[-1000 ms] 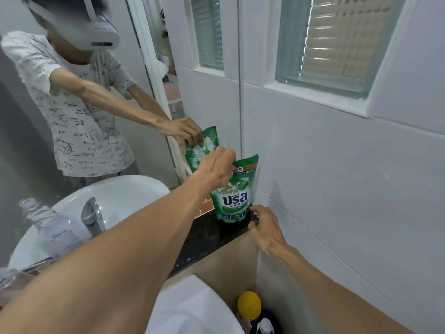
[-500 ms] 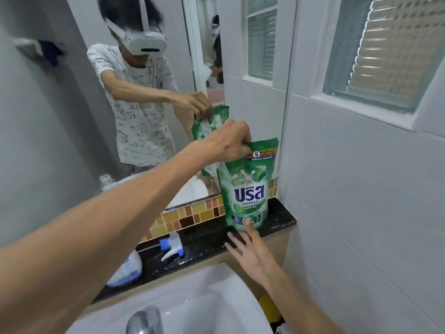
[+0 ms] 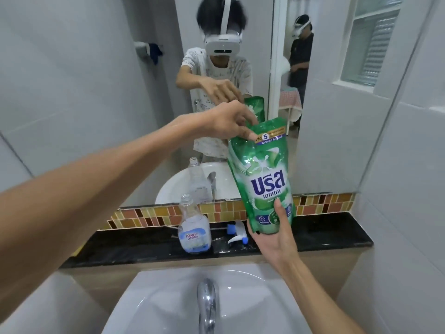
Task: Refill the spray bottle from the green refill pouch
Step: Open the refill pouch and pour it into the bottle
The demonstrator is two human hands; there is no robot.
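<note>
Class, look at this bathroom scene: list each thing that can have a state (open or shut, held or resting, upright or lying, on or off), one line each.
Green refill pouch: held upright off the ledge, top looks unopened.
Left hand: fingers pinching the pouch's top corner.
Right hand: supporting the pouch's bottom.
Spray bottle: upright on the black ledge, neck open, sprayer removed.
Spray head: lying on the ledge beside the bottle.
Faucet: off, no water visible.

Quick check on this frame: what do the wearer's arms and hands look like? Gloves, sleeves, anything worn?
Both arms are bare from forearm to fingertips. Left hand and right hand have no gloves, and no rings, watch or bands show. No sleeve reaches the forearms in direct view; the mirror shows a short-sleeved white patterned T-shirt.
</note>
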